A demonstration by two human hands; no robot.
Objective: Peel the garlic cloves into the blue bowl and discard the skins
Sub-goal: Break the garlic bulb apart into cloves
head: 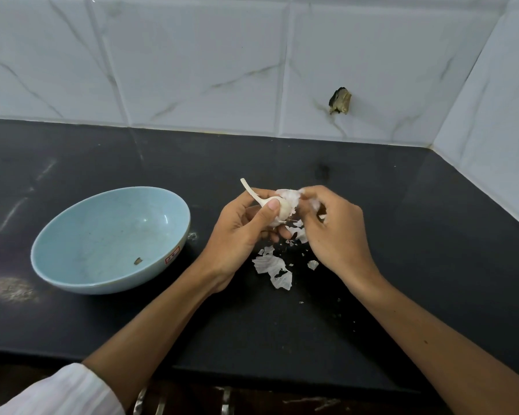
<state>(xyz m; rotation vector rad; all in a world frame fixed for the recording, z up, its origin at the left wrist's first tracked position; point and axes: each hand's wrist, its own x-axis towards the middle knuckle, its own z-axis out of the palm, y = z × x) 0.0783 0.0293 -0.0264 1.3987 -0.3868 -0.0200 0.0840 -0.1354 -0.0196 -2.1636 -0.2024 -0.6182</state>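
The left hand (246,232) gripped the white papery garlic bulb (279,206), stem pointing up-left; the right hand's (330,226) fingers (307,199) pinched its loose skin on the right.

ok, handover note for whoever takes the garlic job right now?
Left hand: gripping the garlic bulb, stem up.
Right hand: pinching loose skin at the bulb's right side.
Blue bowl: left of the hands, no cloves in it, just a small brown speck.
Skins: scattered on the black counter under the hands.
Done: outer skin partly off.
Left: split and peel cloves into the bowl, discard skins.
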